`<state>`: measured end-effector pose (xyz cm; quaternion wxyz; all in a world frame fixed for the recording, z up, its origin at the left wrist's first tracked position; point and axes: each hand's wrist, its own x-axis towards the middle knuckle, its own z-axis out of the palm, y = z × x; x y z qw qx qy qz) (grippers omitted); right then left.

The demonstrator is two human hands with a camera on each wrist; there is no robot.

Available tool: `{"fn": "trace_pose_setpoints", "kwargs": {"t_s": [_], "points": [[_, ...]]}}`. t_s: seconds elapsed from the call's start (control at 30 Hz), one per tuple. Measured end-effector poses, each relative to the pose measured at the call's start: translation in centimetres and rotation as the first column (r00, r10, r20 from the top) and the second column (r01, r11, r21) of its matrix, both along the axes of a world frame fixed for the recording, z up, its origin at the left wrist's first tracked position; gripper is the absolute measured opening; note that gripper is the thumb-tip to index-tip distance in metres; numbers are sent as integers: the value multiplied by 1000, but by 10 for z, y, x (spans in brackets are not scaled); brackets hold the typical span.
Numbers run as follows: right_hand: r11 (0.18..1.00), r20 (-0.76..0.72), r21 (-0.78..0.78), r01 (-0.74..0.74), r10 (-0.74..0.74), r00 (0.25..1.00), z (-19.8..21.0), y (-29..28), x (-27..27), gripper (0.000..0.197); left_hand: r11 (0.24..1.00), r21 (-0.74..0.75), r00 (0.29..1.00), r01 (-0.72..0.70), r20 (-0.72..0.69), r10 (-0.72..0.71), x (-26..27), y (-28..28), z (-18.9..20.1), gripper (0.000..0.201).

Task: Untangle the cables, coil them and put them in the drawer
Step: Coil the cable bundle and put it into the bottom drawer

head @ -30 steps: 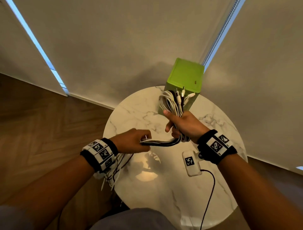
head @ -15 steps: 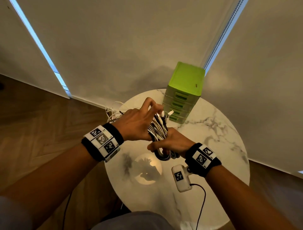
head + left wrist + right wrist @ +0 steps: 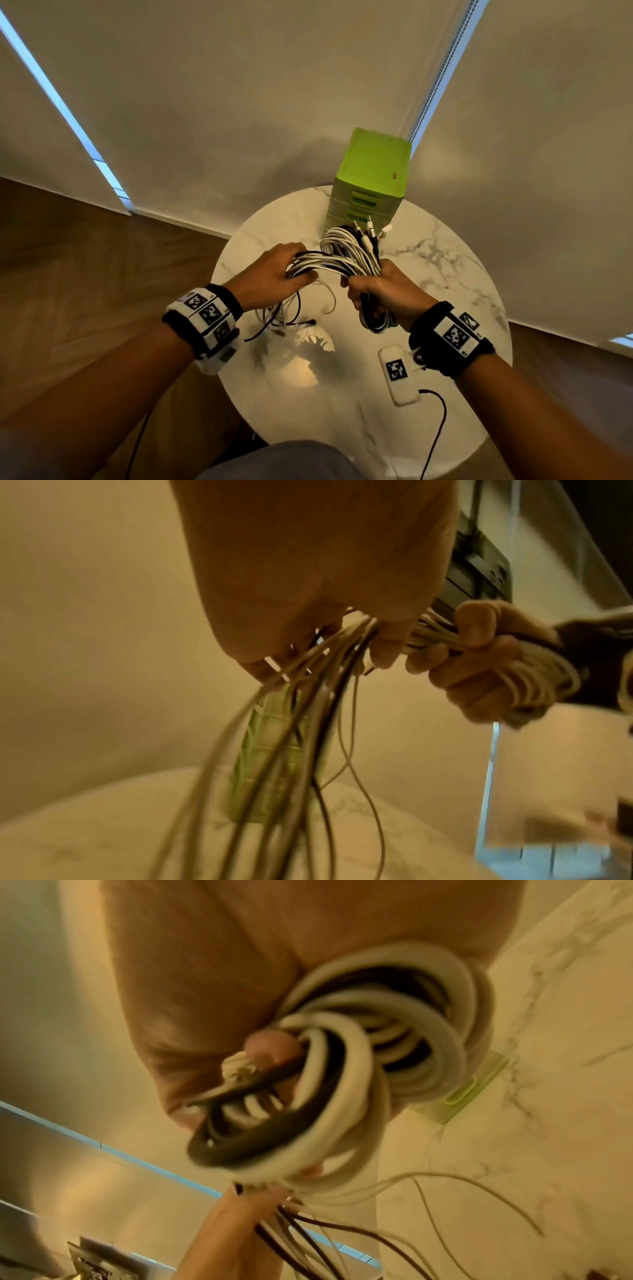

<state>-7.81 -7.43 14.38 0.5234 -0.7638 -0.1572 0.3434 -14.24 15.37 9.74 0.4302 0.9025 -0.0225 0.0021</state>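
A bundle of white and black cables (image 3: 346, 253) is held above the round marble table (image 3: 445, 267). My right hand (image 3: 380, 291) grips the coiled part (image 3: 359, 1053), with loops sticking out above and below the fist and several plugs (image 3: 370, 229) pointing up. My left hand (image 3: 274, 274) grips the loose strands (image 3: 308, 696) running out of the coil to the left. Their free ends (image 3: 287, 318) hang down to the tabletop. The green drawer unit (image 3: 373, 178) stands at the table's far edge, just behind the coil, with its drawers closed.
A white tagged device (image 3: 399, 375) with a black lead (image 3: 436, 428) hangs under my right wrist over the table. Pale blinds (image 3: 239, 102) close off the back. Wooden floor (image 3: 85, 274) lies to the left of the table.
My left hand has come down from over the coil and moved out to the left, drawing the strands sideways. My right hand has lifted the coil toward the drawer unit.
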Motion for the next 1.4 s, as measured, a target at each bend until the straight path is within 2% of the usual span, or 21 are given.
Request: {"fn": "trace_pose_setpoints", "kwargs": {"t_s": [0.07,0.13,0.17,0.3,0.4,0.43,0.6,0.7,0.83,0.9,0.97,1.03,1.1,1.17,1.3,1.4], "points": [[999,20,20,32,-32,999,-3,0,-3,16,968,-246,996,-52,-89,31,2,-10,7,6],[999,70,12,50,-51,996,-8,3,-6,7,909,-404,989,-99,-138,46,4,-16,15,8],[998,122,-7,55,-54,991,-11,4,-6,11,880,-458,987,-125,-149,62,6,-18,18,11],[996,341,-41,77,-59,938,-23,8,-6,55,739,-629,968,-243,-206,143,13,-33,24,7],[998,317,2,69,-66,946,-26,13,-10,54,578,-762,956,-294,-237,173,17,-46,30,13],[998,307,10,68,-68,949,-29,15,-10,53,536,-790,954,-299,-244,173,18,-50,31,14],[997,346,-55,48,-26,938,-34,15,-5,57,469,-826,949,-313,-258,179,23,-59,30,13],[996,374,-77,43,-11,927,-29,16,4,51,347,-882,943,-320,-261,208,25,-68,33,15],[995,405,96,-31,-11,914,-22,22,13,61,250,-927,944,-278,-216,249,29,-76,40,23],[994,375,105,-20,-21,927,-25,23,15,53,218,-944,953,-247,-197,229,29,-77,43,24],[990,292,137,21,-61,955,-26,25,12,48,229,-947,965,-223,-181,192,30,-77,47,22],[981,210,189,52,-92,973,-26,25,8,40,289,-934,974,-212,-176,145,34,-73,49,19],[979,143,195,61,-90,986,-23,23,4,16,400,-893,978,-206,-181,99,40,-66,49,15],[968,51,222,115,-129,990,-25,20,2,5,504,-845,982,-177,-186,32,42,-59,44,19],[919,-47,320,231,-228,973,-29,17,2,18,677,-735,982,36,-101,-161,24,-52,18,79],[885,-81,370,284,-274,958,-24,13,3,7,778,-612,941,143,-159,-298,6,-52,-5,119]]}}
